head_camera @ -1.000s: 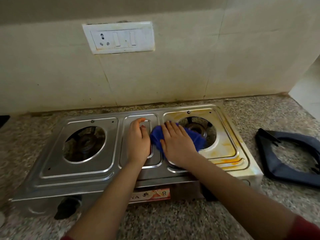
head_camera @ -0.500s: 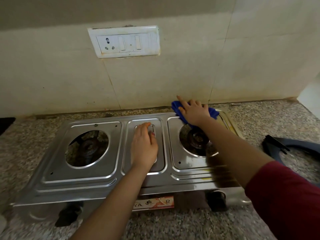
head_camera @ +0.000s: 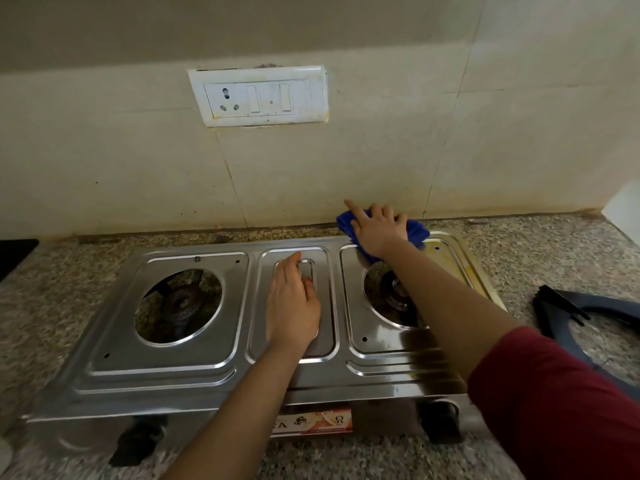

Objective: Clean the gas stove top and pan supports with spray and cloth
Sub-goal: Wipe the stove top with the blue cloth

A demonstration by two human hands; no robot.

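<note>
A steel two-burner gas stove (head_camera: 166, 365) sits on the granite counter with its pan supports off. My right hand (head_camera: 379, 230) presses a blue cloth (head_camera: 417, 232) flat on the stove's far edge, behind the right burner (head_camera: 394, 299), with the forefinger stretched toward the wall. My left hand (head_camera: 292, 306) lies palm down on the raised middle panel, fingers together, holding nothing. Yellow stains show on the stove's far right rim (head_camera: 467, 268). A dark pan support (head_camera: 588, 317) lies on the counter to the right of the stove.
A tiled wall with a white socket and switch plate (head_camera: 258, 97) rises directly behind the stove. The left burner (head_camera: 180, 304) is open. Black control knobs (head_camera: 138, 441) stick out of the stove's front. A dark object (head_camera: 15, 251) sits at the far left edge.
My right hand has carried the blue cloth from the stove's middle, beside the right burner, up to the far edge near the wall. My left hand has stayed on the middle panel.
</note>
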